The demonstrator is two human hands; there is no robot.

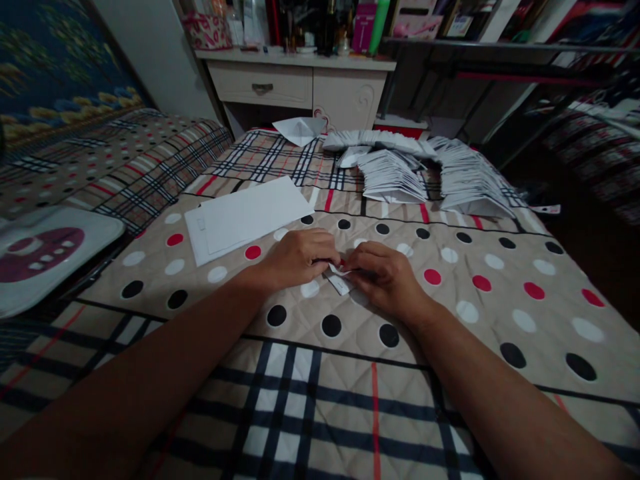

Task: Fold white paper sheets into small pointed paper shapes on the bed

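A small folded piece of white paper [340, 283] lies on the dotted bedspread, pinched between both hands. My left hand [305, 257] has its fingers closed on the paper's left side. From the right, my right hand [385, 273] grips the same paper with thumb and fingertips; the fingers of both hands nearly meet and hide most of it. Beyond my left hand rests a stack of flat white paper sheets [250, 217]. Farther off stand rows of folded white papers [393, 177], packed closely, with another long row [470, 177] to their right.
A single folded paper [300, 130] sits at the bed's far edge. Behind it is a white dresser [267, 87] crowded with bottles and boxes. At left, a white plastic lid [95, 230] with a purple oval stands beside the patterned bedspread [320, 400].
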